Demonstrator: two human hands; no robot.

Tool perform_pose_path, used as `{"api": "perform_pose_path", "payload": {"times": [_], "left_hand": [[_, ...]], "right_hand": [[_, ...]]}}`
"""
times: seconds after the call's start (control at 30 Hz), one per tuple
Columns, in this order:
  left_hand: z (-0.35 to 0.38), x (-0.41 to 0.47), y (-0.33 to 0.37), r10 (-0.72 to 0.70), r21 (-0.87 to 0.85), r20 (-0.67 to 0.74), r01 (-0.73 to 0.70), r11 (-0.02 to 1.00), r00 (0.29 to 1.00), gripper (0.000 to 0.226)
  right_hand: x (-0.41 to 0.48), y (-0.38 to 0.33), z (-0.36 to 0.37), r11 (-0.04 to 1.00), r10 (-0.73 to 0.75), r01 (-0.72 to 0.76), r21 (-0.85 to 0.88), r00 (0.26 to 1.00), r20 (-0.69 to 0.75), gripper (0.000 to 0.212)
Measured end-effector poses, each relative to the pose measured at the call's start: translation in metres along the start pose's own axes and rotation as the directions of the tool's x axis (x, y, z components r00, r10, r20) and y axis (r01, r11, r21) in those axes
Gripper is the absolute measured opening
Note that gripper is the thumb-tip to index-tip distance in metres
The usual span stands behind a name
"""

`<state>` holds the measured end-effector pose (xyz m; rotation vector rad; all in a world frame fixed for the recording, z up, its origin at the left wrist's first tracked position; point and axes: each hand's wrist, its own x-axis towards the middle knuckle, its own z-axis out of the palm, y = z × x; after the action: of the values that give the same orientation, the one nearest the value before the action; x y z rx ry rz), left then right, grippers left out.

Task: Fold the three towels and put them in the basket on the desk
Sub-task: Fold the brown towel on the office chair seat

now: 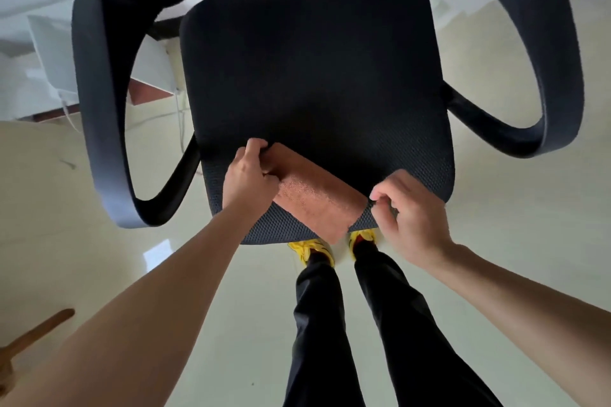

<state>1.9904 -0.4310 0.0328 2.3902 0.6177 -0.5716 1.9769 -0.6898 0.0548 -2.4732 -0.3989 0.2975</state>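
No text, label, brand, number or sign is showing legibly anywhere in view; the towel (315, 200) and the chair seat (314, 76) under it are bearing no readable marks.

Person is wearing long black trousers (317, 324), plain, loose in the leg, reaching down to the ankles. Feet are wearing bright yellow shoes, left shoe (309, 246) and right shoe (363, 236), each showing dark and reddish markings on top; finer detail is too small to tell. The left hand (249, 180) and right hand (410, 215) are showing bare, and both forearms (148, 307) are running bare to the frame edge.
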Motion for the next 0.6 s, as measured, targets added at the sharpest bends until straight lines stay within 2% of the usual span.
{"api": "perform_pose_path", "payload": {"times": [0.07, 0.17, 0.2, 0.27, 0.33, 0.43, 0.53, 0.6], "left_hand": [[0.000, -0.003, -0.003, -0.002, -0.024, 0.019, 0.002, 1.000, 1.000, 0.053], [-0.001, -0.002, -0.002, 0.006, -0.033, 0.019, -0.006, 0.999, 1.000, 0.053], [-0.002, -0.001, -0.001, 0.019, -0.009, 0.018, -0.019, 1.000, 1.000, 0.054], [-0.003, 0.001, -0.001, 0.098, 0.140, 0.031, -0.101, 0.985, 0.995, 0.060], [-0.006, 0.001, -0.006, 0.234, 0.336, 0.062, -0.241, 0.910, 0.970, 0.069], [-0.008, 0.008, -0.008, 0.387, 0.517, 0.178, -0.421, 0.746, 0.905, 0.078], [-0.007, 0.020, 0.006, 0.380, 0.601, 0.405, -0.556, 0.574, 0.831, 0.082], [-0.004, 0.027, 0.020, 0.366, 0.608, 0.524, -0.638, 0.472, 0.769, 0.084]], "right_hand": [[0.002, -0.021, 0.004, 0.996, 0.011, -0.012, 0.084, 1.000, 0.010, 0.014], [0.000, -0.040, 0.025, 0.974, 0.025, -0.085, 0.209, 0.961, 0.274, 0.018], [0.001, -0.040, 0.034, 0.967, 0.041, -0.127, 0.221, 0.933, 0.357, 0.020], [0.007, -0.031, 0.047, 0.949, 0.108, -0.214, 0.231, 0.910, 0.400, 0.023], [0.016, -0.019, 0.053, 0.947, 0.164, -0.250, 0.199, 0.916, 0.367, 0.019], [0.024, -0.010, 0.059, 0.963, 0.193, -0.247, 0.108, 0.911, 0.364, 0.016], [0.024, -0.012, 0.058, 0.981, 0.192, -0.186, -0.049, 0.920, 0.342, 0.026], [0.022, -0.008, 0.054, 0.969, 0.159, -0.102, -0.225, 0.954, 0.253, 0.047]]}}
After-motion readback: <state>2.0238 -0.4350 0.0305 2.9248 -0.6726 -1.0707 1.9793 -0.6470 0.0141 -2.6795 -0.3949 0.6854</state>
